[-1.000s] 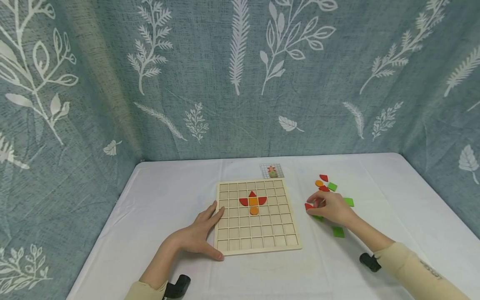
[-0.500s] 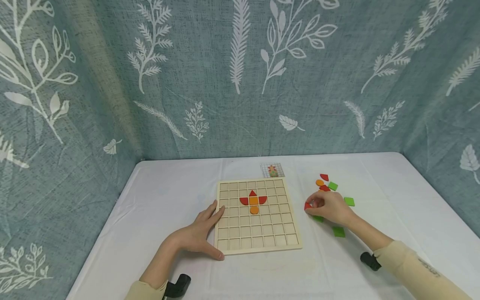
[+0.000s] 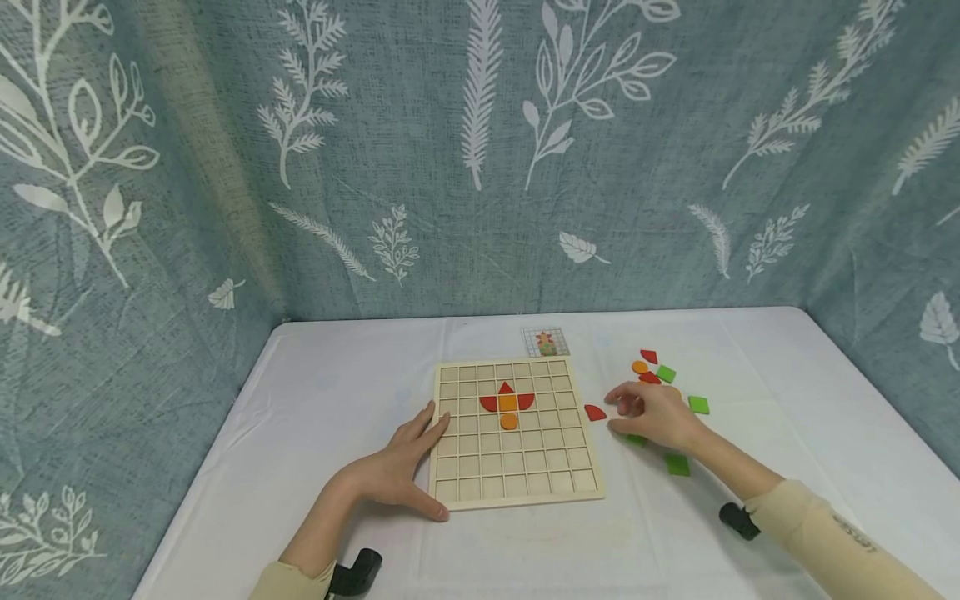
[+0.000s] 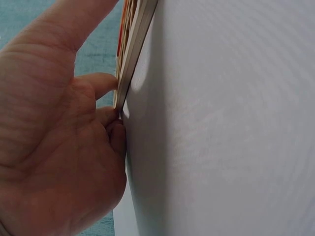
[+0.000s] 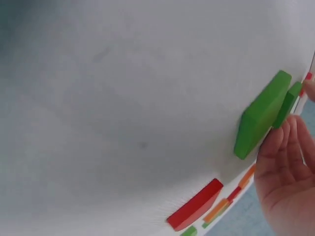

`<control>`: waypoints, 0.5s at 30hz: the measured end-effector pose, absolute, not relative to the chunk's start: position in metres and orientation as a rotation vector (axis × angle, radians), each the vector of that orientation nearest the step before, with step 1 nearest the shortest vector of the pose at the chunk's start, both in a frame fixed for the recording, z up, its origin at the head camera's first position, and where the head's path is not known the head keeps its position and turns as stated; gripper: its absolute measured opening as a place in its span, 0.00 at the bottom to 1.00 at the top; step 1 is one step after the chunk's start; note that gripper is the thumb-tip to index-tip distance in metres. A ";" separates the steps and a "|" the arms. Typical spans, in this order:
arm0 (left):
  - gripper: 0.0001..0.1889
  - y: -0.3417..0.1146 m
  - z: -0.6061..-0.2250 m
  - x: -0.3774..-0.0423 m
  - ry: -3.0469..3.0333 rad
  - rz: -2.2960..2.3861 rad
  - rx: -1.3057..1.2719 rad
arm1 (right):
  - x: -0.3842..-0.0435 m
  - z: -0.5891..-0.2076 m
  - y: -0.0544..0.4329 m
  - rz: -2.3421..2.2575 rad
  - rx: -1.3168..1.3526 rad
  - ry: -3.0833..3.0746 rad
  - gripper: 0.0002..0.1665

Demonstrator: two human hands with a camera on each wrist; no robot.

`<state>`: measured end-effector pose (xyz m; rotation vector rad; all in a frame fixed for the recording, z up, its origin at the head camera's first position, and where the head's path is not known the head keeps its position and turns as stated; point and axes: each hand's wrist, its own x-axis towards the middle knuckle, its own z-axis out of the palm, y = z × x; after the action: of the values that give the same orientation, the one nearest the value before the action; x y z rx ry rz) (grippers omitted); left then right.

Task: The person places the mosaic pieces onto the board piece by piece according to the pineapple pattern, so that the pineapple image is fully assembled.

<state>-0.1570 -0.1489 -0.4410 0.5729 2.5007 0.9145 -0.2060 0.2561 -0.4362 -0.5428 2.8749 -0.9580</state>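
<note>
A wooden grid board point(image 3: 540, 458) lies on the table, with red and orange pieces in its upper middle cells. My left hand point(image 3: 393, 467) rests at the board's left side, fingers spread over the edge and thumb by the near corner. A red quarter-round piece point(image 3: 595, 412) lies flat just beyond the board's right edge. Right of it is my right hand point(image 3: 652, 414), with thumb and forefinger apart and nothing pinched between them. A green piece point(image 3: 636, 439) lies partly under this hand. Two green blocks point(image 5: 263, 115) stand out beside the fingers in the right wrist view.
A small picture card point(image 3: 546, 341) with a grid lies behind the board. Behind the right hand are a red piece point(image 3: 648, 357), an orange disc point(image 3: 640, 367) and a green square point(image 3: 666, 373). Another green square point(image 3: 677, 464) lies nearer. A patterned curtain point(image 3: 480, 167) backs the table.
The red quarter-round piece has moved left toward the board, out of the right hand's fingertips. The right thumb and forefinger have spread apart. The left hand stays put.
</note>
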 end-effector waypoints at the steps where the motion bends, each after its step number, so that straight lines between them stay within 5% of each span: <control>1: 0.68 -0.149 -0.441 -0.157 2.501 0.913 0.573 | -0.206 -0.436 0.256 -0.952 -0.558 2.871 0.16; 15: 0.68 -0.149 -0.440 -0.157 2.505 0.907 0.571 | -0.215 -0.441 0.240 -0.982 -0.773 2.808 0.14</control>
<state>-0.1569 -0.1492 -0.4401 0.5706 2.5051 0.9073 -0.2149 0.2403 -0.4409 -0.7727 2.8078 -0.9823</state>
